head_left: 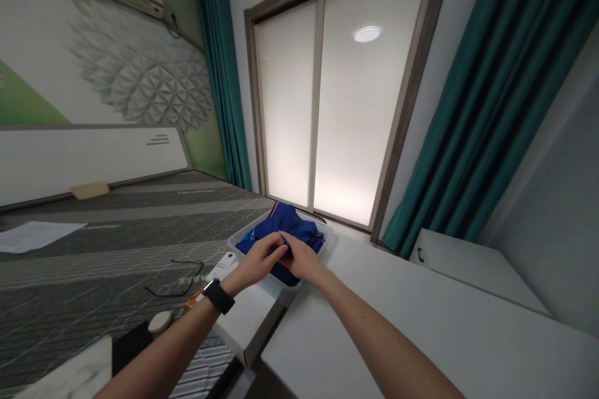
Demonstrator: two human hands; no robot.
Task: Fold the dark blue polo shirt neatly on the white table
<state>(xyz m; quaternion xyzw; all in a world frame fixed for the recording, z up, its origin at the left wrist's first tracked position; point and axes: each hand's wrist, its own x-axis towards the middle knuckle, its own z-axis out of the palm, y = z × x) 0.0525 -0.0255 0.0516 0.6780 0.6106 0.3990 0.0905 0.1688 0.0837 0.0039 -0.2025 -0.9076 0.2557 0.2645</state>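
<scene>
Toward the far end of the white surface [374,324], below the frosted sliding window [337,112], a clear plastic bin [236,243] holds a bundle of blue cloth [285,224]. Both hands meet over the near side of that cloth. On the left hand [259,260], wearing a black watch [218,295] at the wrist, the grip is a closed pinch on a fold of the fabric; on the right hand [302,262], just beside it and touching, the fingers curl into the same cloth. Left of the bin lies a bed [116,230] with a grey patterned cover, and on it a pair of glasses [175,280] and a sheet of paper [37,234]. Teal curtains [491,106] hang at right.
</scene>
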